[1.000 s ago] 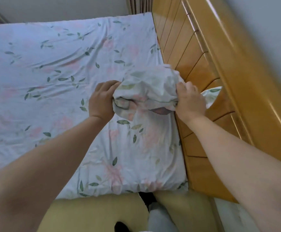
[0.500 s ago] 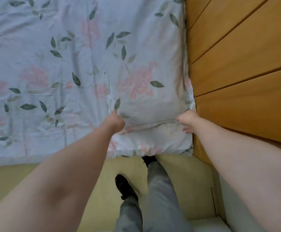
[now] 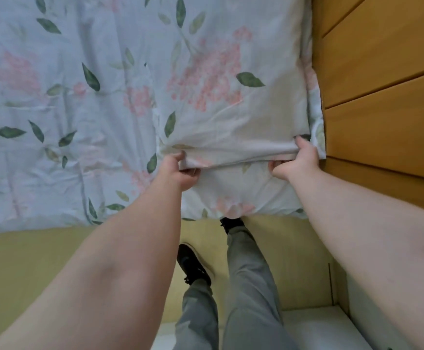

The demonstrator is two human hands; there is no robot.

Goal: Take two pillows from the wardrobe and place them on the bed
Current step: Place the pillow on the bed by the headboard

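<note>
The pillow (image 3: 231, 97) wears thin matt cloth, softly creased, printed with pink flowers and green leaves. The bed (image 3: 54, 122) sheet is the same wrinkled cloth. The headboard (image 3: 382, 84) is smooth, satin-finished wood planks.

A pale floral-print fabric pillow (image 3: 231, 97), patterned with pink blossoms and green leaves, lies on the bed (image 3: 54, 109) at its right end, its right edge just beside the honey-coloured wooden slatted headboard (image 3: 382, 97). The bed's sheet carries the same print. The left hand (image 3: 180, 173) pinches the pillow's near edge at its left corner, fingers curled under the cloth in a closed grip. The right hand (image 3: 296, 160) clasps the same edge at the right corner, thumb on top. Below, the person's grey trouser legs (image 3: 246, 286) and black shoes (image 3: 193, 263) stand on a yellowish floor (image 3: 41, 261).
</note>
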